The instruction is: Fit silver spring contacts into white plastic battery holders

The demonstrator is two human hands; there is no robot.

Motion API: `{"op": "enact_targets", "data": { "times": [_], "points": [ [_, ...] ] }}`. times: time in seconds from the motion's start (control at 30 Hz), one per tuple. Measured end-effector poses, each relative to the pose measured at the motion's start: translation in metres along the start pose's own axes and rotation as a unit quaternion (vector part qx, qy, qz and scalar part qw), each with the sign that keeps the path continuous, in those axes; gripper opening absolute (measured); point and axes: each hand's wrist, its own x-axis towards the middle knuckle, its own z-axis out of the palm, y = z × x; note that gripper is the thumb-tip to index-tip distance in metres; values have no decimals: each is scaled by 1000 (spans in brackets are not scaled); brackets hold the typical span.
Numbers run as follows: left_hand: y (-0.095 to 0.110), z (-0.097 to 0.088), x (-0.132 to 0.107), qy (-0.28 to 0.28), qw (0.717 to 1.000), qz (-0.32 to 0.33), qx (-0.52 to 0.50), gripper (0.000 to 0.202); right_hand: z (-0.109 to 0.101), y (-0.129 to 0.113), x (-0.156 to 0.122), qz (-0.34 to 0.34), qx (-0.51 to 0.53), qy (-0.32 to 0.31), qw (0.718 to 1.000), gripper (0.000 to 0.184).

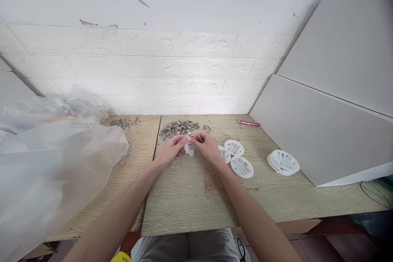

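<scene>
My left hand [175, 146] and my right hand [206, 145] meet over the middle of the wooden table [190, 200]. Between them they hold a small white oval plastic part [189, 148], upright and tilted. The left fingers pinch its left edge. The right fingers are pinched at its top right, perhaps on a tiny metal piece too small to make out. Just behind the hands lies a heap of small grey metal pieces [178, 127]. Three more white oval parts [235, 147] lie flat to the right of my right hand.
A stack of white oval parts [283, 162] lies further right, by a grey slanted panel [322, 135]. A big clear plastic bag [46, 163] covers the table's left side. A red pen [248, 123] lies at the back by the white brick wall. More metal pieces [124, 123] are scattered back left.
</scene>
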Motion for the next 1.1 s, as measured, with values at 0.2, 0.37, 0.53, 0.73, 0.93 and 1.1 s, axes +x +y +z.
{"op": "enact_targets", "data": {
  "times": [0.2, 0.37, 0.53, 0.73, 0.93, 1.1],
  "points": [
    [-3, -1, 2, 1, 1000, 3, -7, 48, 0, -1, -2, -13, -20, 7, 1000, 27],
    [0, 0, 1, 10, 1000, -1, -9, 49, -1, -5, -3, -9, -38, -7, 999, 31],
    [1, 2, 0, 18, 1000, -8, -17, 53, -4, -7, -3, 1, -41, -23, 999, 34],
    [4, 2, 0, 35, 999, -4, -12, 53, -6, -8, -4, -10, 1, -60, 998, 35],
    [4, 2, 0, 29, 999, -16, -41, 51, -8, -4, -2, -23, 8, -89, 996, 36],
    [4, 2, 1, 41, 996, -29, -80, 51, -13, -3, 1, -55, -24, -75, 995, 38]
  ]
}}
